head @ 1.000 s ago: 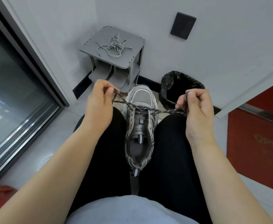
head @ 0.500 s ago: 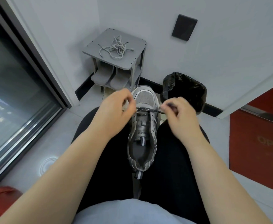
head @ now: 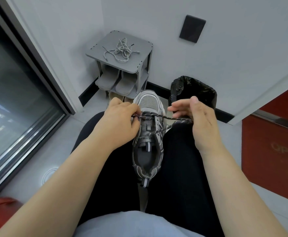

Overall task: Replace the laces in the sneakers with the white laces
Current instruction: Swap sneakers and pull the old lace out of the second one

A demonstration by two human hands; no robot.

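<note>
Working the dark lace (head: pixel 170 118) of the sneaker (head: pixel 148 134) wedged between the thighs: left hand (head: pixel 117 124) pinches it, right hand (head: pixel 201 120) curls its grip round the slack. The white laces (head: pixel 121 51) lie unused on the rack (head: pixel 139 55); swap seemingly barely begun.

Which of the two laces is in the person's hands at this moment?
The dark speckled lace, threaded through the sneaker on the lap. The pale lace lies untouched in a heap on the grey rack.

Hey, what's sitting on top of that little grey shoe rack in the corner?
A loose tangle of light laces lies on the shoe rack, on its top board. Nothing else shows on the board. The patch of board directly under the tangle is covered.
</note>
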